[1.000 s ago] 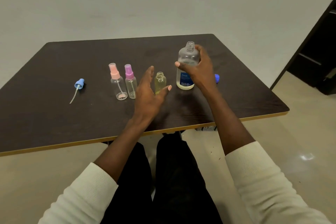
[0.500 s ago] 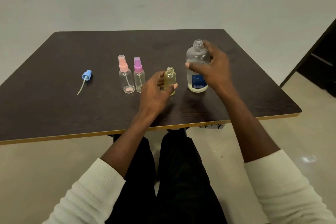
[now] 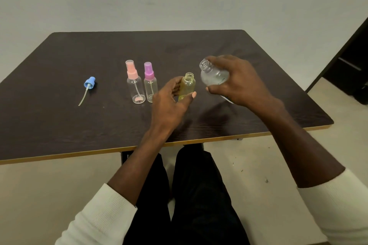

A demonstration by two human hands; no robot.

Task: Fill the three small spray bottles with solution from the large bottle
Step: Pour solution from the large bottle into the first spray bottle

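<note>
In the head view, the uncapped yellow bottle [image 3: 187, 88] is gripped upright by the left hand [image 3: 171, 103], fingers and thumb curled round it, on the dark worktop [image 3: 59, 121]. Just right of it, the large bottle [image 3: 214, 76] is grasped by the right hand [image 3: 239, 81], lifted and tilted, its open neck toward the yellow bottle. Left of the yellow bottle stand the purple-capped bottle [image 3: 150, 85] and pink-capped bottle [image 3: 135, 83]; farther left lies the blue sprayer head [image 3: 88, 86].
</note>
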